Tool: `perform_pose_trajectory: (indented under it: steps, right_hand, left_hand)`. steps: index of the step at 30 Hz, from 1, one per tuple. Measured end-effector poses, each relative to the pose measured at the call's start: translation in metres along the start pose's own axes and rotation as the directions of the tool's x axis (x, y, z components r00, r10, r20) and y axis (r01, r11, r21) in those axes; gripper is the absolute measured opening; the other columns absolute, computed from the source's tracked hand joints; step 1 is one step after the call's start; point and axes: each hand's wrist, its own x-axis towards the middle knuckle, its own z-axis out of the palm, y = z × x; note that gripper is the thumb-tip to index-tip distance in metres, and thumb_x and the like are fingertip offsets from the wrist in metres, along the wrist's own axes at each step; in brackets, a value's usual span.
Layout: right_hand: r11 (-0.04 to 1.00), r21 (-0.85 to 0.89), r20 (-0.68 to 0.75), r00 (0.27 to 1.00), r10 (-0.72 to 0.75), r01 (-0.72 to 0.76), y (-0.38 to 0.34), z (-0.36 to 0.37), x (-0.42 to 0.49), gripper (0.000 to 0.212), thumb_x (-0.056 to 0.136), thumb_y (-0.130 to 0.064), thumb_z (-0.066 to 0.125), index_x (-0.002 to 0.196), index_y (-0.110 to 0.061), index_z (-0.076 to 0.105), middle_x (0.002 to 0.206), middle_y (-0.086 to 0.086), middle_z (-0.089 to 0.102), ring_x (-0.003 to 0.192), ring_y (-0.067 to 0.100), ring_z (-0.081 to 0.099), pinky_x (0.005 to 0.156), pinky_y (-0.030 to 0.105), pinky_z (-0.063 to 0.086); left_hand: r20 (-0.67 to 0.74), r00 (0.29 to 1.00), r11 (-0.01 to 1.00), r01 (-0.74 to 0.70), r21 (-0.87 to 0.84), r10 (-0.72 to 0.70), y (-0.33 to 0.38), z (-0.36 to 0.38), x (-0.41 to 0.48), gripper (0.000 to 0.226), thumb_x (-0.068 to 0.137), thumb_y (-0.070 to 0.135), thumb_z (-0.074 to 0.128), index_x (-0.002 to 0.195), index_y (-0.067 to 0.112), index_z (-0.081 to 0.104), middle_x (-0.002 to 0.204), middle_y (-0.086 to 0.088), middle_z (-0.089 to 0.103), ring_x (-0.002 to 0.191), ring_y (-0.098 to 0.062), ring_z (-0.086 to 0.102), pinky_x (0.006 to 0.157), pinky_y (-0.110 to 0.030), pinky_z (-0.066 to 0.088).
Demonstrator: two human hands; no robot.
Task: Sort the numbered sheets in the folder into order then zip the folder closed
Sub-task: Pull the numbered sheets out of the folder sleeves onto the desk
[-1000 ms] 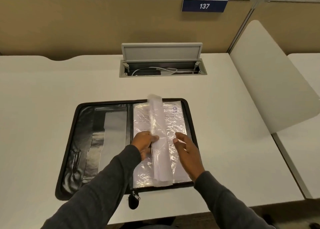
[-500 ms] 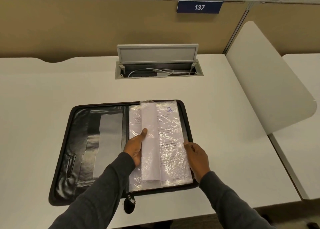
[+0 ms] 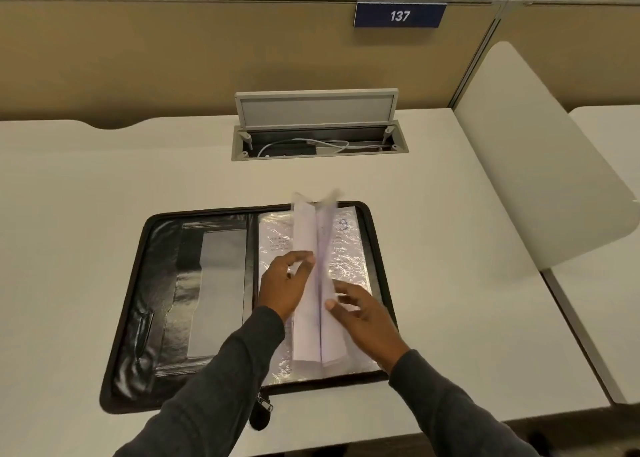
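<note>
A black zip folder [image 3: 162,304] lies open on the white desk, its empty pocket side on the left. On its right half sit clear plastic sleeves with numbered sheets [image 3: 349,248]; the top flat page shows a blue handwritten number, blurred. Several sleeves [image 3: 311,300] stand up on edge in the middle of that stack, motion-blurred at the top. My left hand [image 3: 282,285] holds the upright sleeves from the left with curled fingers. My right hand [image 3: 363,313] touches them from the right, fingers spread. The zip pull [image 3: 265,406] hangs at the folder's front edge.
An open cable hatch [image 3: 318,141] with its lid raised is set into the desk behind the folder. A white rounded divider panel [image 3: 540,165] stands to the right. A tan partition with a "137" sign [image 3: 400,15] closes the back. The desk's front edge is near my arms.
Another sleeve has been lifted off the right stack; half a second ago a page marked 2 lay on top and my right hand rested at the folder's edge, now it touches the upright sleeves.
</note>
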Motion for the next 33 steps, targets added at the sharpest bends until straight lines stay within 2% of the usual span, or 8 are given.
perform_pose_trajectory:
  steps: [3,5,8,11,14,18,24,33]
  right_hand:
    - [0.992,-0.108,0.118,0.992,-0.047,0.060,-0.004,0.010,0.001,0.037,0.092,-0.061,0.055,0.125,-0.048,0.062,0.132,-0.031,0.055,0.127,-0.007,0.048,0.099,0.010,0.040]
    - [0.996,-0.089,-0.023,1.000,-0.003,0.001,0.000,0.010,0.004,0.038,0.092,-0.059,0.056,0.125,-0.042,0.062,0.133,-0.022,0.056,0.126,0.004,0.053,0.096,0.015,0.044]
    - [0.869,-0.448,-0.324,0.944,0.062,-0.211,0.018,-0.002,0.012,0.060,0.094,-0.053,0.060,0.143,-0.021,0.048,0.139,0.001,0.050,0.129,0.021,0.049,0.102,0.031,0.045]
    - [0.796,-0.498,-0.371,0.914,0.165,-0.345,0.029,-0.009,0.020,0.066,0.094,-0.049,0.061,0.147,-0.016,0.040,0.136,0.009,0.050,0.126,0.028,0.050,0.103,0.040,0.047]
    - [0.880,-0.341,-0.357,0.912,0.203,-0.330,0.031,-0.009,0.026,0.055,0.096,-0.038,0.064,0.143,-0.014,0.047,0.122,0.008,0.063,0.113,0.025,0.060,0.099,0.035,0.048]
    - [0.932,-0.259,-0.327,0.931,0.163,-0.254,0.028,-0.004,0.025,0.033,0.097,-0.027,0.064,0.129,-0.017,0.062,0.107,0.003,0.067,0.099,0.017,0.063,0.087,0.023,0.045]
    - [0.843,-0.431,-0.410,0.902,0.135,-0.322,0.029,0.003,0.020,0.062,0.095,-0.038,0.064,0.148,-0.015,0.042,0.140,0.009,0.047,0.129,0.028,0.048,0.106,0.037,0.041]
    - [0.944,-0.193,-0.326,0.925,0.196,-0.268,0.028,-0.004,0.029,0.023,0.096,-0.025,0.065,0.117,-0.015,0.065,0.106,-0.001,0.068,0.098,0.015,0.062,0.086,0.022,0.049]
  left_hand:
    - [-0.033,0.999,0.998,0.020,0.061,-0.018,0.004,0.002,0.002,0.040,0.084,0.055,0.066,0.106,0.022,0.065,0.105,0.005,0.064,0.097,-0.015,0.060,0.086,-0.031,0.051]
    - [-0.071,0.997,0.996,0.022,0.082,-0.016,0.002,0.000,0.006,0.021,0.091,0.031,0.066,0.085,0.012,0.060,0.082,0.000,0.059,0.080,-0.020,0.056,0.071,-0.027,0.045]
    - [-0.093,0.989,0.994,0.110,-0.028,-0.112,-0.011,-0.011,0.012,0.036,0.088,0.021,0.067,0.066,0.006,0.043,0.065,-0.005,0.040,0.063,-0.022,0.042,0.061,-0.028,0.035]
    - [-0.083,0.980,0.974,0.170,-0.152,-0.183,-0.015,-0.019,0.011,0.031,0.090,0.018,0.067,0.066,0.006,0.051,0.060,0.001,0.053,0.059,-0.017,0.052,0.058,-0.024,0.043]
    - [-0.089,0.983,0.974,0.147,-0.172,-0.164,-0.012,-0.017,0.004,0.004,0.094,0.013,0.061,0.091,0.015,0.062,0.086,-0.003,0.066,0.081,-0.025,0.064,0.068,-0.027,0.052]
    - [-0.063,0.998,0.998,-0.023,-0.063,0.019,-0.015,-0.017,0.002,0.070,0.096,0.004,0.055,0.148,0.044,0.029,0.147,0.015,0.035,0.131,-0.008,0.036,0.107,-0.034,0.039]
    - [-0.020,0.995,0.991,-0.092,0.099,0.095,-0.018,-0.005,0.000,0.034,0.096,0.003,0.050,0.107,0.030,0.068,0.123,0.006,0.062,0.118,-0.011,0.054,0.103,-0.023,0.039]
    - [0.082,0.997,0.997,-0.009,0.082,0.002,-0.015,0.018,-0.002,0.019,0.094,0.012,0.058,0.103,0.019,0.073,0.109,0.007,0.069,0.110,-0.013,0.059,0.093,-0.021,0.041]
